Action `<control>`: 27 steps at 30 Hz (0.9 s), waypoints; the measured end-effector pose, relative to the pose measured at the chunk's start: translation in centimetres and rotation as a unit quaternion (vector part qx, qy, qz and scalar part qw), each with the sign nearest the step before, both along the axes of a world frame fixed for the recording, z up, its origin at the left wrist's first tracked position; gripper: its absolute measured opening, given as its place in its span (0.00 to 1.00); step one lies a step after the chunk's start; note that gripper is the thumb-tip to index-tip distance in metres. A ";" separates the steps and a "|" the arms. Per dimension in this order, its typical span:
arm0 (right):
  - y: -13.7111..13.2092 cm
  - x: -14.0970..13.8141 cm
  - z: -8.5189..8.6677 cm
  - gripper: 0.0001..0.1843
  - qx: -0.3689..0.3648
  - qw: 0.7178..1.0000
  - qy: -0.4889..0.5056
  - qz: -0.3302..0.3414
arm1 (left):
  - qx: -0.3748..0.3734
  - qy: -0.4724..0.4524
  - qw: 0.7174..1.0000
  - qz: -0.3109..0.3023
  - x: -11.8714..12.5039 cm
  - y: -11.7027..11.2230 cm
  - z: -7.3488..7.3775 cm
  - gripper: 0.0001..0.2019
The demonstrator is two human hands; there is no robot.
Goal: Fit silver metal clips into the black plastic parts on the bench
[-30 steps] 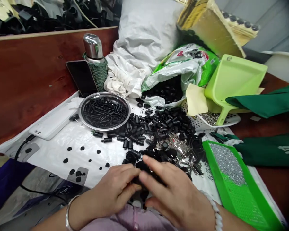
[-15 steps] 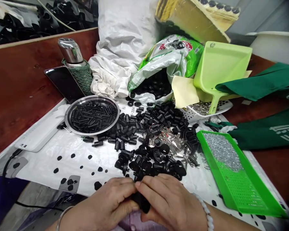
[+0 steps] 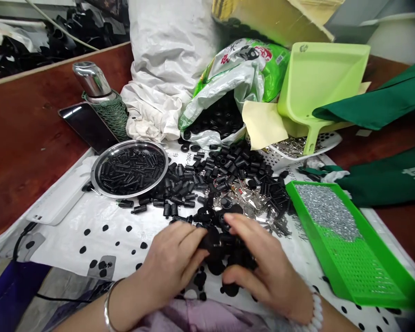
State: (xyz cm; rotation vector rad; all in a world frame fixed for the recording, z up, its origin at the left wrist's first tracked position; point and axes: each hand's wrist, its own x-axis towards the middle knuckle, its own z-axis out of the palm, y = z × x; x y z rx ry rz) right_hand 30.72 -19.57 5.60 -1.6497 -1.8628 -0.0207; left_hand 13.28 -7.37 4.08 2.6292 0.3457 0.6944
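Note:
My left hand (image 3: 173,263) pinches a round black plastic part (image 3: 211,240) between thumb and fingers at the near edge of a heap of black parts (image 3: 221,184). My right hand (image 3: 263,267) lies just to the right over the same heap, fingers curled down onto several black pieces; what it holds is hidden. Small shiny metal clips (image 3: 256,203) lie mixed into the heap. Both hands are close together above the white dotted sheet (image 3: 117,226).
A steel dish of black springs (image 3: 129,168) sits left of the heap. A green mesh tray of tiny metal bits (image 3: 342,235) lies at right. Behind stand a flask (image 3: 102,99), a phone (image 3: 86,124), a white sack (image 3: 169,69), a green bag of black rings (image 3: 228,92) and a lime scoop (image 3: 318,87).
Both hands moved away from my body, back up into the near edge of the black heap. The left hand now holds a round black part out in front.

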 end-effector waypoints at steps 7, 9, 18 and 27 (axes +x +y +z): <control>-2.9 4.8 -0.2 0.24 0.025 0.993 0.007 -0.118 | -0.002 -0.013 0.998 0.060 0.5 2.2 0.3 0.15; -3.3 5.7 -0.1 0.23 0.018 0.991 -0.009 -0.134 | -0.005 -0.021 0.997 0.076 0.2 2.5 -0.3 0.13; -1.4 9.4 0.9 0.16 -0.065 0.970 -0.132 -0.192 | -0.047 -0.015 0.991 0.122 -1.0 3.5 -1.9 0.12; 4.3 10.9 0.8 0.11 -0.273 0.909 -0.221 -0.226 | -0.087 -0.031 0.990 0.110 -2.4 4.3 -3.1 0.12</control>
